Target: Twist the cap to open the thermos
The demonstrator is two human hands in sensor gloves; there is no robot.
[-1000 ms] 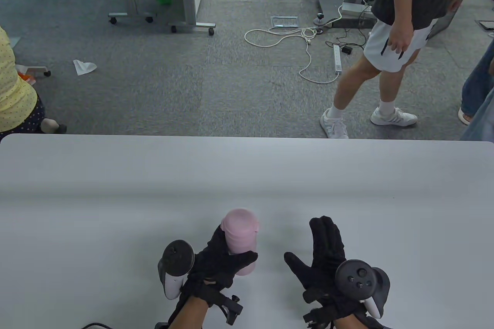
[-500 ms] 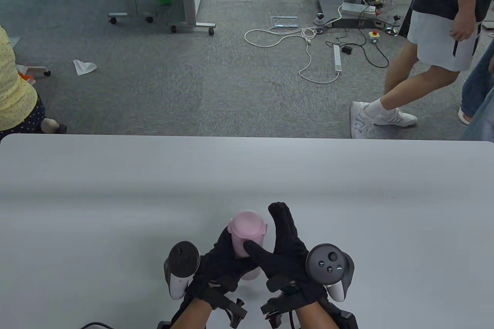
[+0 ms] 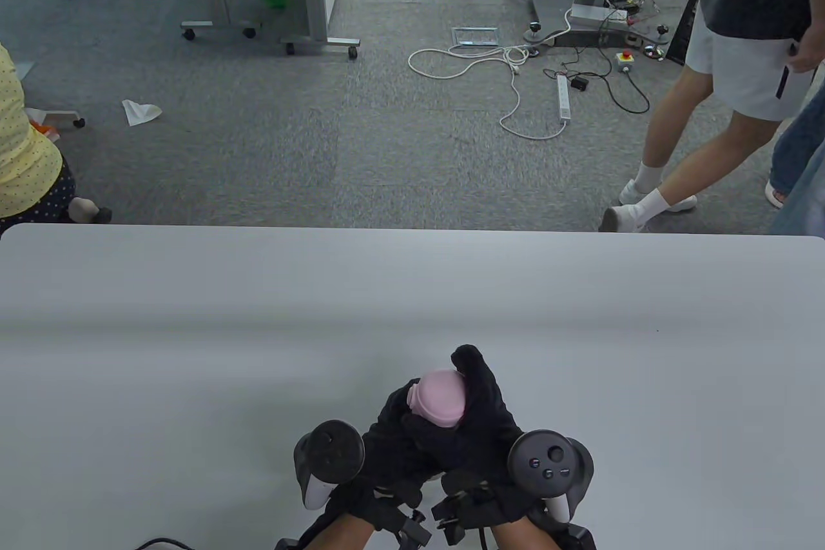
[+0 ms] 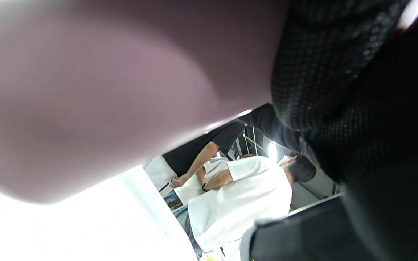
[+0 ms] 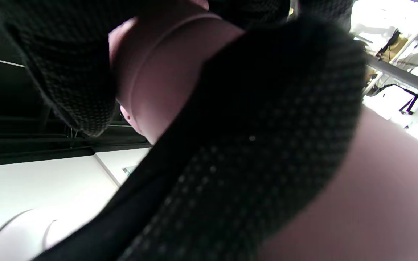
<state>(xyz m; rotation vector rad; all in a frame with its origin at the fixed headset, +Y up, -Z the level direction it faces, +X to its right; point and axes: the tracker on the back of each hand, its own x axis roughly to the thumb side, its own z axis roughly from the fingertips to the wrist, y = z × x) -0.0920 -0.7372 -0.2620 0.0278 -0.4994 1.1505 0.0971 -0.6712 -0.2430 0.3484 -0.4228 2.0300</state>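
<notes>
A pink thermos stands near the table's front edge, between both hands. Its pink cap (image 3: 439, 396) shows above my gloves in the table view. My left hand (image 3: 394, 435) wraps the thermos body from the left. My right hand (image 3: 475, 405) grips around the cap from the right, fingers curled over its far side. In the left wrist view the pink body (image 4: 96, 83) fills the frame, close and blurred. In the right wrist view the cap (image 5: 158, 79) sits between my gloved fingers (image 5: 64, 69). The lower body is hidden by my hands.
The white table (image 3: 193, 331) stretches wide on all sides of the thermos. Beyond its far edge is grey carpet with cables (image 3: 509, 73), and a person (image 3: 728, 79) walks at the right. Another person (image 3: 22, 144) is at the far left.
My right hand came in from the right and closed around the cap. The thermos shifted a little to the right and toward me with my left hand. The walking person moved right.
</notes>
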